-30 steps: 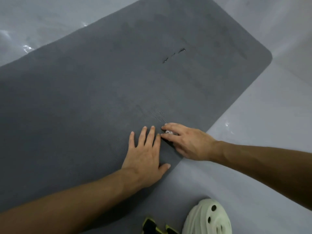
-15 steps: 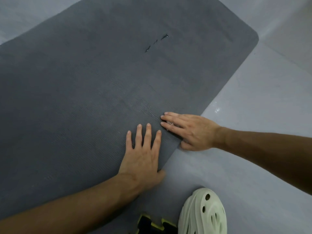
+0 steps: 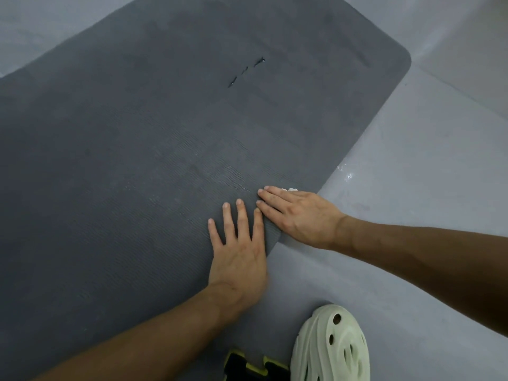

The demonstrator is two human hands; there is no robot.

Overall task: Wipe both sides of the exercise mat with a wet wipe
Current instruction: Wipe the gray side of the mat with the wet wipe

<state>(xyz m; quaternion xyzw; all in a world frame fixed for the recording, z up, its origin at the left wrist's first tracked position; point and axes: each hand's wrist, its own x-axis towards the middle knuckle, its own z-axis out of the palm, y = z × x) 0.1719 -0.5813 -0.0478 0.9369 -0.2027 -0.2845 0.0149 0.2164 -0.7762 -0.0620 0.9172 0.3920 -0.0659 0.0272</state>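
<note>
A dark grey exercise mat lies flat on the floor and fills most of the view. My left hand rests flat on it near its near edge, fingers straight and spread. Just to its right, my right hand lies flat across the mat's edge with straight fingers. It presses a white wet wipe against the mat. Only a small bit of the wipe shows past the hand. The mat surface in front of my fingers looks ribbed and slightly damp.
Small torn slits mark the mat farther up. Pale grey floor lies to the right, with a wet glint beside the mat edge. A pale green perforated shoe and a black-and-yellow object sit at the bottom.
My right hand has slid with the wipe toward the mat's right edge. My left hand has stayed flat on the mat, and the view has shifted slightly.
</note>
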